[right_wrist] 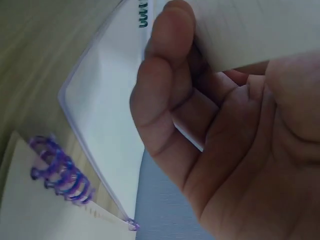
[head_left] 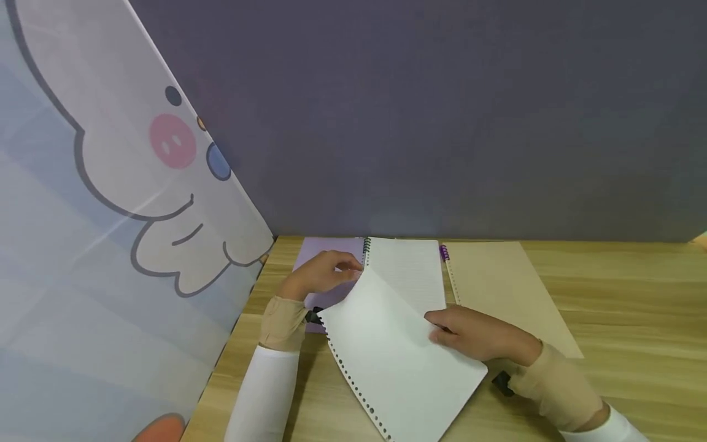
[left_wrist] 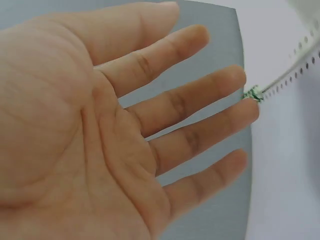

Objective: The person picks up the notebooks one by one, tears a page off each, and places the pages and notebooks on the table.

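Observation:
My right hand (head_left: 477, 334) pinches the edge of a white loose-leaf sheet (head_left: 397, 362) with a row of punched holes; it slants toward me, raised over the table. Behind it lies an open notebook with a lined white page (head_left: 409, 270), a lilac cover (head_left: 334, 247) and a short dark green coil (head_left: 367, 245). Beside that coil is my left hand (head_left: 323, 273). The left wrist view shows its fingers (left_wrist: 190, 140) spread and nearly straight, fingertips at the green coil (left_wrist: 254, 94). Whether the sheet is still threaded on the coil, I cannot tell.
Right of the open notebook lies a beige notebook (head_left: 508, 294) with a short purple coil (head_left: 445, 253) at its top left. A dark grey panel (head_left: 442, 123) stands behind the wooden table (head_left: 635, 307). A cartoon-printed cloth (head_left: 110, 245) hangs on the left.

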A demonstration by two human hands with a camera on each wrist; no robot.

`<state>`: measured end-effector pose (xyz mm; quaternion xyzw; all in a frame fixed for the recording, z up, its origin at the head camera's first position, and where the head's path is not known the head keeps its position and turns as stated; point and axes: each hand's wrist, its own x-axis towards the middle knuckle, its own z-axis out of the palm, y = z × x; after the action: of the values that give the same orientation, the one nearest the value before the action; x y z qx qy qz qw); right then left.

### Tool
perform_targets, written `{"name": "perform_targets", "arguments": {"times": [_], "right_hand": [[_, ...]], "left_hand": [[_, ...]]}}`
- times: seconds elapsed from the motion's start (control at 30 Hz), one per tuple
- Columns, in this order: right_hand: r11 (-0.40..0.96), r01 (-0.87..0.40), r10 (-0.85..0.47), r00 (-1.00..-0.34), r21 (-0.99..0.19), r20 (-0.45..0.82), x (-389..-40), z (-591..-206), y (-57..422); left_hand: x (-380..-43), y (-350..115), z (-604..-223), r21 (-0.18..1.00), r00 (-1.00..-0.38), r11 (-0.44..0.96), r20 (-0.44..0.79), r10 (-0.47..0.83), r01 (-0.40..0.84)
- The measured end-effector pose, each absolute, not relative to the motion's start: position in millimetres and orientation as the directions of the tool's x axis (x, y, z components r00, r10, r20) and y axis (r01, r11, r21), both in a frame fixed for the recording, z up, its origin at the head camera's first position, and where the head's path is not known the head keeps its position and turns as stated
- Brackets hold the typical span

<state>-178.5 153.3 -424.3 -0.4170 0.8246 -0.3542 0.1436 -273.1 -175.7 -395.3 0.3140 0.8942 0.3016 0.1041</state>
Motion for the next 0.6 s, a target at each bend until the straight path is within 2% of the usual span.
{"name": "perform_targets", "arguments": {"times": [0.13, 0.27, 0.5, 0.6], "right_hand": [[0.403, -0.592, -0.795, -0.604, -0.698, 0.053, -181, -429, 157], [0.414, -0.584, -0.803, -0.595, -0.699, 0.022, -181, -429, 160], [0.394, -0.584, -0.857, -0.513, -0.71, -0.055, -169, -439, 141], [0.452, -0.592, -0.838, -0.537, -0.668, -0.092, -164, -444, 132]], "left_hand": [[-265, -176, -390, 0.584, -0.779, 0.63, 0.006, 0.627, 0.512], [-256, -184, -391, 0.548, -0.803, 0.679, -0.023, 0.596, 0.488], [-242, -208, -419, 0.482, -0.847, 0.761, -0.067, 0.527, 0.435], [-238, -216, -430, 0.402, -0.878, 0.811, -0.037, 0.478, 0.424]]}}
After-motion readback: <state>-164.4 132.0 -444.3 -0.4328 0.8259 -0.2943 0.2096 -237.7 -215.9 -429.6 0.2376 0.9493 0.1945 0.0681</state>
